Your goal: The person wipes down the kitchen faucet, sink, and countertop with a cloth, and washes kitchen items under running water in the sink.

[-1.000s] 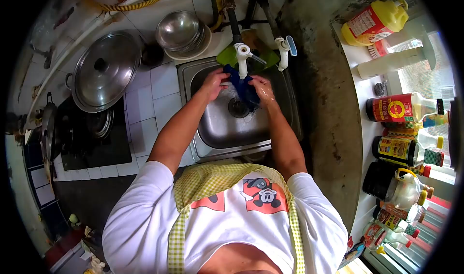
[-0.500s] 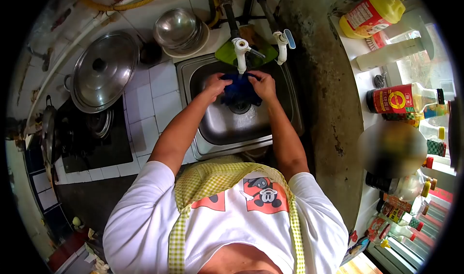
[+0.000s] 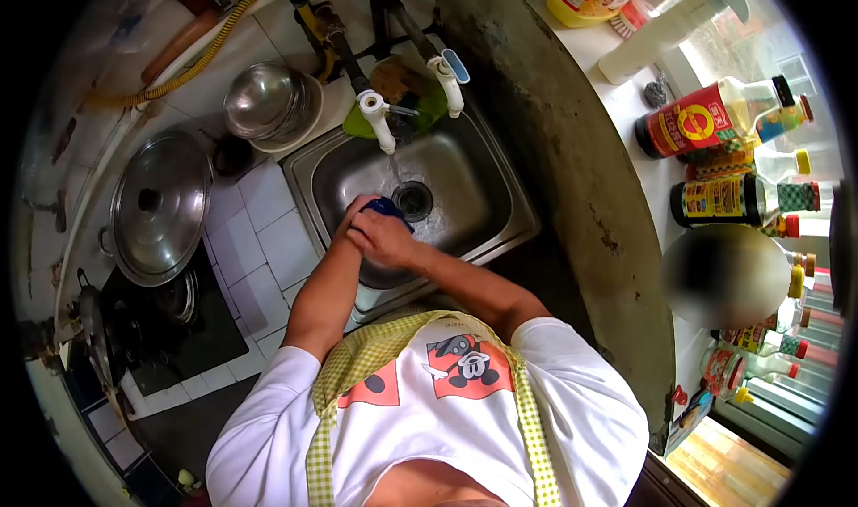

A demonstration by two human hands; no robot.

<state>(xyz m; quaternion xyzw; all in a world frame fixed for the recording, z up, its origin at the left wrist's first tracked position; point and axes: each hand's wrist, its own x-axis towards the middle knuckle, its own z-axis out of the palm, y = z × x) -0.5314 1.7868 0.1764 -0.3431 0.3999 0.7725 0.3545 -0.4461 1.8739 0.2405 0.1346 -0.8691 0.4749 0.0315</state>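
A dark blue cloth (image 3: 390, 207) is bunched up over the left part of the steel sink (image 3: 478, 172). My left hand (image 3: 355, 210) is closed on it, partly covered by the other hand. Fingers wrapped, my right hand (image 3: 391, 241) presses round the same bundle from the near side. Just beyond them, water runs from the white tap (image 3: 375, 118) down toward the drain (image 3: 413, 201). Much of the cloth is hidden inside my hands.
A second white tap (image 3: 447, 82) stands to the right, with a green basin (image 3: 362, 126) behind. Metal bowls (image 3: 262, 102) are stacked at the sink's back left. Further left are a lidded pan (image 3: 161, 207) and a stove (image 3: 170, 337). Bottles (image 3: 715, 198) line the right ledge.
The cloth was spread between both hands under the tap; now it is bunched up nearer my body. My hands have come together, and the view has turned.
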